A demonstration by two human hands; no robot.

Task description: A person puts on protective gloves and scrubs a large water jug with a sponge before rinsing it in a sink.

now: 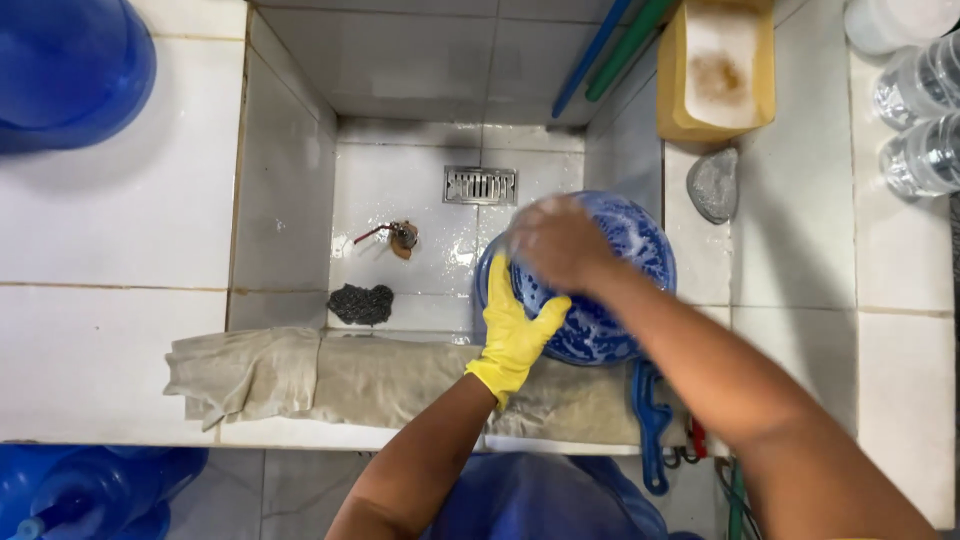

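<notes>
A blue bowl [625,245], covered in soap suds, is held over the white tiled sink [430,230]. My left hand [515,325], in a yellow rubber glove, grips the bowl's near left rim. Bare and blurred, my right hand [555,240] presses on the bowl's soapy surface; whether it holds a sponge is hidden.
A beige cloth [300,375] lies along the sink's front edge. In the sink lie a dark scrubber [362,303], a metal drain grate [480,185] and a small brown scrap [403,238]. A yellow tray [716,65], a grey pad [712,184] and clear bottles [915,120] sit on the right; a blue container [70,70] stands far left.
</notes>
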